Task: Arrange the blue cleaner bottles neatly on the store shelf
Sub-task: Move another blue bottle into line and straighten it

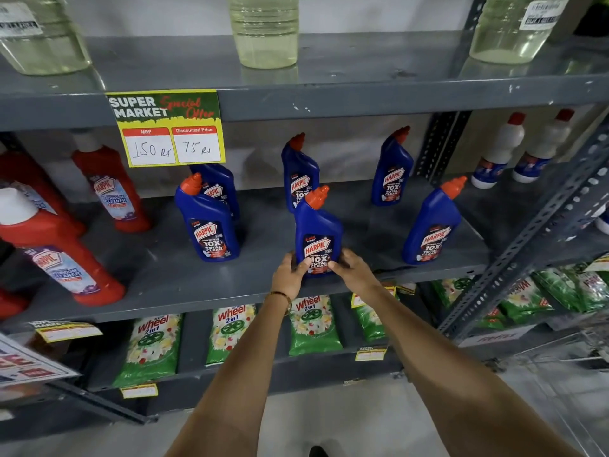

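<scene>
Several blue cleaner bottles with orange caps stand upright on the grey middle shelf (pixel 184 285). The front middle bottle (pixel 317 230) stands near the shelf's front edge, its label facing me. My left hand (pixel 288 275) grips its base from the left and my right hand (pixel 354 268) grips it from the right. Another blue bottle (pixel 207 222) stands front left with one (pixel 219 186) partly hidden behind it. One (pixel 431 225) stands front right. Two stand at the back, in the middle (pixel 298 169) and on the right (pixel 392 169).
Red cleaner bottles (pixel 66 258) fill the shelf's left end. White bottles (pixel 497 153) stand on the neighbouring rack to the right. A yellow price sign (pixel 168 127) hangs from the upper shelf edge. Green detergent packs (pixel 151 347) lie on the shelf below.
</scene>
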`<state>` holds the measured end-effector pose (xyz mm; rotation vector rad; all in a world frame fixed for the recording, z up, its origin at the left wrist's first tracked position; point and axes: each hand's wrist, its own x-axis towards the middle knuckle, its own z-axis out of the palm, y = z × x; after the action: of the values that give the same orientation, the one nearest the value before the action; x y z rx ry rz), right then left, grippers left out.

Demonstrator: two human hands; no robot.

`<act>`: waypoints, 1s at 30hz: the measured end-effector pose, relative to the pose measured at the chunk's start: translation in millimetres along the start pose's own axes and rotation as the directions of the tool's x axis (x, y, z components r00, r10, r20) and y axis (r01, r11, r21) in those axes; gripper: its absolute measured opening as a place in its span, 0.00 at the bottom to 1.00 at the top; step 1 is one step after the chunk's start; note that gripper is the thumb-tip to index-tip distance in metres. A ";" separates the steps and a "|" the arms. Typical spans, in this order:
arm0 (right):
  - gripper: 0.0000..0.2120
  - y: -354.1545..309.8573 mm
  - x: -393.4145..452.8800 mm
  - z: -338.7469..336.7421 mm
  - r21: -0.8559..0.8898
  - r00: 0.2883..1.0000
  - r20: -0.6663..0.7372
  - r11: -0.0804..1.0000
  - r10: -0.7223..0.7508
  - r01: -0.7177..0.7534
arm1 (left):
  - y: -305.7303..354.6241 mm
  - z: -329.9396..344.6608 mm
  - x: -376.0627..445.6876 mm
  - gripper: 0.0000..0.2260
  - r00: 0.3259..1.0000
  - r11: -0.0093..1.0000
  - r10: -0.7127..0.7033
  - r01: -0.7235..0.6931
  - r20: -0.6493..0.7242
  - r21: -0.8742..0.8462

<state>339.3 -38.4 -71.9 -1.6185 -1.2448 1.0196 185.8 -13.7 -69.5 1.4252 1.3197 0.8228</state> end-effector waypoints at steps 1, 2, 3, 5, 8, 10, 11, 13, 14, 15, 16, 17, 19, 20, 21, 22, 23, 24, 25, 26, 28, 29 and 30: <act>0.17 0.2 0.4 0.0 -0.013 1.000 0.001 1.000 0.007 -0.007 | -0.2 0.2 0.2 0.20 1.000 1.000 -0.002 0.002 -0.003 0.003; 0.16 -0.1 0.8 0.1 -0.029 1.000 -0.001 1.000 0.011 -0.011 | -0.4 0.2 0.3 0.20 1.000 1.000 -0.006 0.006 -0.005 0.003; 0.16 -0.5 1.4 0.2 -0.051 1.000 -0.009 0.999 0.012 -0.013 | -0.6 0.2 0.4 0.20 1.000 1.000 -0.009 0.009 -0.004 0.002; 0.16 -1.4 2.3 0.7 -0.089 0.999 -0.032 0.996 0.009 -0.012 | -1.5 0.0 0.4 0.20 1.000 1.000 -0.013 0.013 0.001 0.005; 0.16 -1.0 1.4 1.1 -0.089 0.998 -0.058 0.996 0.003 -0.008 | -2.0 -0.4 0.5 0.20 1.000 1.000 -0.013 0.013 0.004 0.010; 0.17 -1.0 0.3 1.1 -0.082 0.998 -0.060 0.997 0.004 -0.009 | -1.5 -0.6 0.3 0.19 1.000 1.000 -0.008 0.008 0.000 0.003; 0.16 -1.3 0.1 1.1 -0.084 0.998 -0.060 0.996 0.003 -0.008 | -1.2 -0.4 0.2 0.19 1.000 1.000 -0.003 0.003 -0.004 0.006; 0.16 -2.3 -0.1 0.8 -0.093 0.998 -0.066 0.996 -0.006 0.000 | -0.8 0.1 -0.5 0.19 1.000 1.000 0.000 0.000 -0.009 0.004; 0.17 -2.7 -0.2 0.7 -0.092 0.998 -0.067 0.996 -0.012 0.006 | -0.7 0.3 -1.1 0.19 1.000 1.000 -0.001 0.001 -0.009 -0.004; 0.17 -3.3 -0.6 0.7 -0.087 0.998 -0.065 0.996 -0.016 0.010 | -0.7 0.4 -1.6 0.19 1.000 1.000 -0.001 0.001 -0.009 -0.012; 0.17 -3.8 -1.0 0.8 -0.085 0.998 -0.061 0.996 -0.014 0.009 | -0.7 0.3 -1.7 0.19 1.000 1.000 0.000 0.000 -0.009 -0.015; 0.17 -4.3 -1.6 0.9 -0.085 0.998 -0.057 0.996 -0.008 0.004 | -0.6 0.1 -2.0 0.19 1.000 1.000 0.002 -0.002 -0.010 -0.015; 0.17 -4.7 -2.1 0.7 -0.083 0.998 -0.055 0.997 0.003 -0.008 | -0.3 0.1 -2.1 0.20 1.000 1.000 0.008 -0.008 -0.013 -0.008; 0.17 -4.7 -2.2 0.7 -0.082 0.999 -0.054 0.997 0.008 -0.013 | -0.3 0.6 -2.3 0.20 1.000 1.000 0.010 -0.010 -0.016 -0.001; 0.17 -5.2 -2.4 0.6 -0.085 0.999 -0.052 0.996 0.014 -0.019 | -0.2 0.8 -2.5 0.20 1.000 1.000 0.011 -0.011 -0.021 0.009; 0.17 -5.6 -2.6 0.3 -0.089 0.999 -0.049 0.996 0.021 -0.025 | -0.1 1.0 -2.5 0.20 1.000 1.000 0.012 -0.012 -0.027 0.017; 0.17 -6.2 -2.8 0.2 -0.091 0.998 -0.048 0.995 0.027 -0.031 | -0.3 0.7 -2.2 0.20 0.999 1.000 0.013 -0.012 -0.032 0.023; 0.17 -6.5 -3.0 0.3 -0.090 0.998 -0.048 0.995 0.029 -0.033 | -0.5 0.1 -1.8 0.20 0.999 1.000 0.013 -0.013 -0.031 0.027; 0.16 -7.0 -3.2 -0.2 -0.090 0.998 -0.049 0.995 0.029 -0.033 | -0.4 -0.2 -1.6 0.20 1.000 0.999 0.015 -0.014 -0.026 0.030; 0.16 -7.5 -3.5 -0.5 -0.095 0.998 -0.049 0.995 0.026 -0.031 | -0.3 -0.5 -1.7 0.20 1.000 0.999 0.016 -0.016 -0.020 0.032; 0.16 -8.0 -2.8 -1.5 -0.122 0.999 -0.048 0.992 0.019 -0.025 | -0.2 -1.0 -1.7 0.20 1.000 0.999 0.017 -0.016 -0.022 0.041; 0.15 -7.7 -2.6 -1.7 -0.133 0.999 -0.047 0.991 0.019 -0.025 | -0.1 -1.2 -1.7 0.20 1.000 0.999 0.016 -0.015 -0.024 0.047; 0.15 -6.9 -2.6 -1.8 -0.137 0.999 -0.047 0.990 0.017 -0.024 | 0.1 -1.5 -2.1 0.20 1.000 0.998 0.018 -0.017 -0.023 0.052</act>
<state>338.3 -40.1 -64.5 -1.7534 -1.2942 0.9213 184.1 -15.4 -68.7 1.4736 1.3574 0.8244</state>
